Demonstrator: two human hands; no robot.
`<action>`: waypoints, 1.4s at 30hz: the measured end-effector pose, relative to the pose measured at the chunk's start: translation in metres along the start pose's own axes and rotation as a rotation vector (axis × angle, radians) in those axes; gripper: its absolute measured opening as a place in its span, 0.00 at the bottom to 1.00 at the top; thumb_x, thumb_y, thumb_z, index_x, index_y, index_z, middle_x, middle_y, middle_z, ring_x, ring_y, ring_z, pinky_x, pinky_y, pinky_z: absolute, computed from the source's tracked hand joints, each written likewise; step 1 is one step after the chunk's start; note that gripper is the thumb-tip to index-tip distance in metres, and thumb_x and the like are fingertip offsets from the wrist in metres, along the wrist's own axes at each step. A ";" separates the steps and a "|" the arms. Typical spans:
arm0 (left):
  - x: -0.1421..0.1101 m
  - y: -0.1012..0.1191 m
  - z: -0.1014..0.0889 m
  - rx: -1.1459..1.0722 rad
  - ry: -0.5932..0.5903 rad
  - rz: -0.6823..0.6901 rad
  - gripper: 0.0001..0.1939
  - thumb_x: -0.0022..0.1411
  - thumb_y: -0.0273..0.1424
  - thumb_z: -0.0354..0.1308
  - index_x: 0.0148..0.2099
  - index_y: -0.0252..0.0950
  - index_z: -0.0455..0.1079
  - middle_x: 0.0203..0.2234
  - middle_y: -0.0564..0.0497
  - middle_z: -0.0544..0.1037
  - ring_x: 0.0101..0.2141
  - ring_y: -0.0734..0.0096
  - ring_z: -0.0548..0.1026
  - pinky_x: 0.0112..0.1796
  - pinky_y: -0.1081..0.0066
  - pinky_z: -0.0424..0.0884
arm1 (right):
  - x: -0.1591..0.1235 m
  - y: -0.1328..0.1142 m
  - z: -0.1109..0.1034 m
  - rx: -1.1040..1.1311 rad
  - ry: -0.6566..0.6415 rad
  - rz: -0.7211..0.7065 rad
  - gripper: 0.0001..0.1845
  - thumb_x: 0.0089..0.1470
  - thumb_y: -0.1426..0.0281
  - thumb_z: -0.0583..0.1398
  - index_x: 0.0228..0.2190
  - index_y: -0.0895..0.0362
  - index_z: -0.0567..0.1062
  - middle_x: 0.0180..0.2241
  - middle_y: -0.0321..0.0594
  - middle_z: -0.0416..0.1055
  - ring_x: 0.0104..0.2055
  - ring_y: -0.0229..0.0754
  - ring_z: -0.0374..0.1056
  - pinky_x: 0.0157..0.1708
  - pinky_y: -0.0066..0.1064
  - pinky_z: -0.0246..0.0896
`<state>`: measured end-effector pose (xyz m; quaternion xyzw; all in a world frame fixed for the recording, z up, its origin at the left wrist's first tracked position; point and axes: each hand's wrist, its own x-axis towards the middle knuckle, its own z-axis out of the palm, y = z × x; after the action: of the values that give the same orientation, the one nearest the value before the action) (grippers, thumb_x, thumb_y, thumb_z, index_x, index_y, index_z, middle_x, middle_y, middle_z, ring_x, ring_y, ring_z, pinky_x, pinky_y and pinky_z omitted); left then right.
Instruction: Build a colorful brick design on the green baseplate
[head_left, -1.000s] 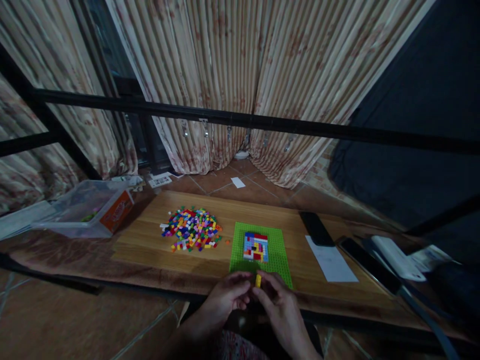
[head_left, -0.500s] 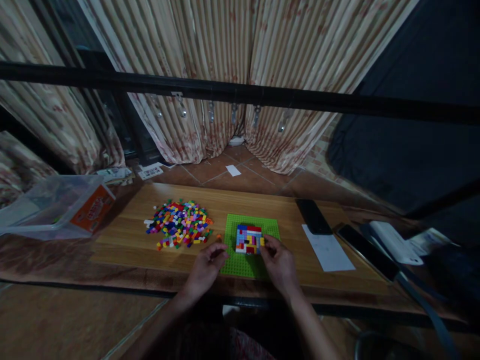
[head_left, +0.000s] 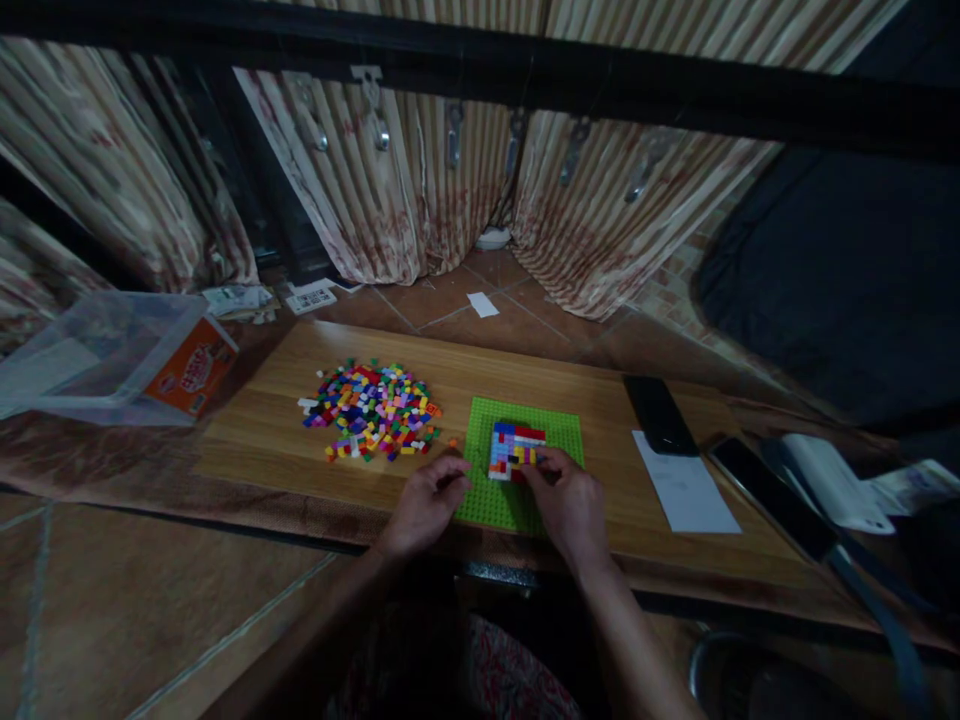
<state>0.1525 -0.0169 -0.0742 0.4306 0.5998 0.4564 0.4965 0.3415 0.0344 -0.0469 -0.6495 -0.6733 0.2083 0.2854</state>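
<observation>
A green studded baseplate [head_left: 484, 500] lies on the wooden board, with a compact patch of coloured toy bricks [head_left: 504, 452] built on it. My right hand [head_left: 571, 505] reaches over the patch's right side, thumb and fingertips closed at a small yellow toy brick [head_left: 528, 455]; the fingers partly cover that side. At the baseplate's left edge hovers my left hand [head_left: 427, 505], its fingers curled and thumb close to the index finger. Whether something small sits between them I cannot make out. An orange brick [head_left: 452, 441] lies just beyond this hand.
A pile of loose toy bricks [head_left: 375, 408] covers the left part of the wooden board [head_left: 262, 440]. A clear plastic box [head_left: 112, 375] stands far left. On the right lie a black phone [head_left: 660, 415], white paper [head_left: 694, 490] and another phone [head_left: 772, 495]. A dark bar [head_left: 480, 65] crosses above.
The view has tilted down and shifted left. My right hand has moved from the patch's right edge inward over its bricks. The left hand's thumb and index finger are closer together.
</observation>
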 end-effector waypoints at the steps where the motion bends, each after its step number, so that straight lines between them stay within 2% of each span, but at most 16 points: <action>1: 0.000 -0.002 0.000 0.009 0.000 0.015 0.13 0.55 0.34 0.58 0.42 0.36 0.72 0.29 0.52 0.75 0.27 0.74 0.71 0.28 0.75 0.67 | 0.000 0.001 0.000 0.020 -0.001 0.003 0.17 0.50 0.59 0.59 0.37 0.55 0.76 0.29 0.39 0.75 0.28 0.41 0.68 0.31 0.32 0.59; 8: -0.001 -0.004 -0.001 0.046 -0.004 0.048 0.12 0.55 0.34 0.58 0.41 0.36 0.73 0.30 0.52 0.77 0.30 0.71 0.73 0.32 0.73 0.68 | -0.005 0.002 0.002 0.108 0.026 -0.012 0.23 0.47 0.56 0.61 0.41 0.57 0.76 0.31 0.42 0.75 0.28 0.41 0.67 0.31 0.33 0.60; 13: -0.003 0.000 -0.003 0.017 -0.018 0.029 0.13 0.54 0.34 0.58 0.42 0.35 0.72 0.30 0.51 0.77 0.30 0.71 0.73 0.33 0.73 0.68 | -0.016 0.006 -0.006 0.139 0.024 0.055 0.28 0.46 0.56 0.61 0.46 0.59 0.73 0.33 0.42 0.74 0.28 0.40 0.66 0.31 0.33 0.62; 17: -0.003 -0.003 -0.004 0.016 -0.028 0.032 0.13 0.55 0.34 0.58 0.43 0.35 0.72 0.31 0.50 0.77 0.30 0.72 0.73 0.33 0.73 0.68 | -0.019 0.008 -0.009 0.106 0.021 0.079 0.26 0.46 0.56 0.61 0.45 0.58 0.74 0.34 0.42 0.74 0.31 0.42 0.67 0.33 0.34 0.62; 26: -0.004 -0.003 -0.005 -0.021 -0.038 -0.007 0.15 0.54 0.36 0.59 0.43 0.35 0.71 0.31 0.51 0.76 0.28 0.74 0.71 0.31 0.74 0.67 | -0.011 0.007 0.001 0.118 0.061 -0.013 0.22 0.48 0.56 0.60 0.42 0.57 0.76 0.33 0.42 0.72 0.33 0.42 0.67 0.36 0.34 0.62; 35: -0.003 -0.006 -0.006 -0.012 -0.052 0.014 0.15 0.55 0.37 0.58 0.43 0.36 0.71 0.29 0.52 0.75 0.27 0.74 0.71 0.30 0.74 0.67 | -0.008 0.009 0.000 0.234 0.013 -0.114 0.19 0.57 0.59 0.54 0.42 0.55 0.77 0.38 0.45 0.73 0.40 0.43 0.68 0.43 0.37 0.63; 42: -0.004 -0.005 -0.005 0.002 -0.044 0.013 0.15 0.55 0.35 0.58 0.44 0.36 0.72 0.30 0.52 0.76 0.28 0.73 0.71 0.31 0.74 0.66 | -0.006 0.018 0.012 0.335 0.060 -0.048 0.16 0.53 0.59 0.58 0.39 0.54 0.79 0.37 0.43 0.73 0.39 0.43 0.68 0.42 0.37 0.64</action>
<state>0.1477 -0.0228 -0.0776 0.4451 0.5863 0.4493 0.5062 0.3472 0.0309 -0.0683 -0.5825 -0.6357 0.2914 0.4143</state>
